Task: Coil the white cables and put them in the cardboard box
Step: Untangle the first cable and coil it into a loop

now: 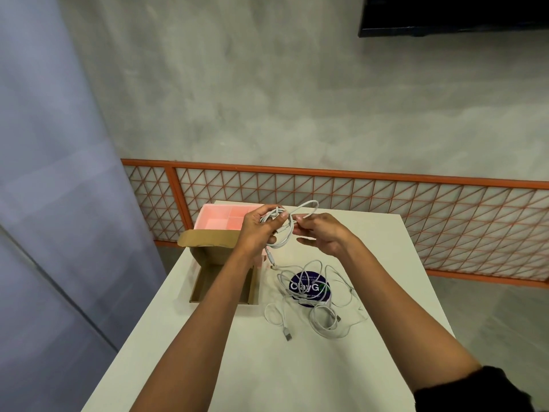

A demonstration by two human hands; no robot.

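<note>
My left hand (258, 230) grips a partly coiled white cable (280, 240) above the far part of the white table. My right hand (322, 234) pinches a loop of the same cable just to its right. One end of this cable hangs down toward the table. Several loose white cables (316, 304) lie tangled on the table below my hands, one with a USB plug at its near end. The open cardboard box (205, 288) sits at the table's left edge, under my left forearm, its flap raised at the back.
A pink divided tray (219, 220) stands behind the cardboard box. A dark round sticker (309, 288) lies under the loose cables. The white table (267, 367) drops off at left and right. An orange lattice railing (386, 197) runs behind it.
</note>
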